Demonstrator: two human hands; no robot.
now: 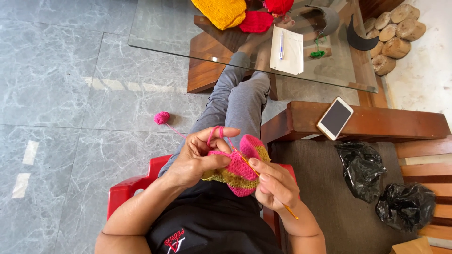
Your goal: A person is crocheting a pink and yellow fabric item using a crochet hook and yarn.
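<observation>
Item 1: two crumpled black plastic bags (361, 167), on the seat well to the right of the right hand (275, 184), one just beyond the other; no label shows.
Item 2: white notepad (288, 56) with a blue pen (281, 44) on it, flat on the glass surface (160, 28), far ahead of both hands.
Item 3: white smartphone (334, 118), screen dark, on the wooden armrest (376, 123) ahead and right of the right hand.
Item 4: pink-and-olive crochet piece (241, 165), held between both hands over the lap.
Item 5: left hand (200, 157), fingers curled, thumb pressing the piece; pink yarn (215, 133) looped over the raised forefinger.
Item 6: right hand, fingers closed, pinching an orange crochet hook (263, 181) whose tip enters the piece.
Item 7: pink yarn ball (162, 117), on the floor ahead and left of the left hand.
</observation>
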